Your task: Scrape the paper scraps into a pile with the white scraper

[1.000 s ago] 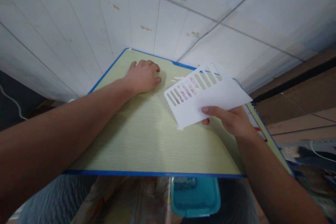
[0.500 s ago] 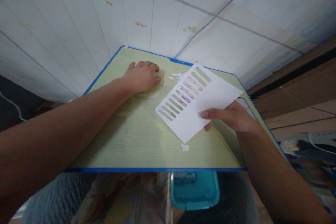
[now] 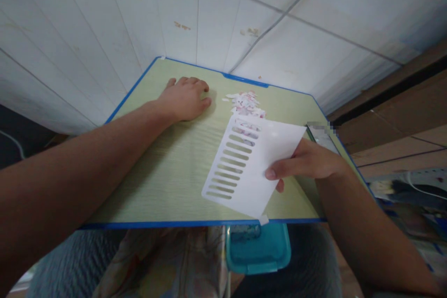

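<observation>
A white card with a row of rounded slots [image 3: 256,158] is pinched in my right hand [image 3: 300,163], thumb on top and fingers underneath. The card hangs tilted above the table, its slotted side to the left. Beyond its far edge lies a small heap of white and pinkish paper scraps [image 3: 245,101], partly seen through the slots. My left hand [image 3: 186,98] rests on the tabletop to the left of the heap, fingers spread and somewhat bent, holding nothing. A small white paper piece [image 3: 264,220] is at the card's near corner by the front edge.
The pale green table [image 3: 157,177] has a blue rim and meets a white panelled wall [image 3: 181,4] with a grey cable. A flat dark-edged object [image 3: 323,136] lies at the right side. Below the front edge sits a turquoise plastic container [image 3: 260,253].
My right hand has turned the slotted card and brought it nearer to me, uncovering more of the scrap heap. The left hand stays on the table.
</observation>
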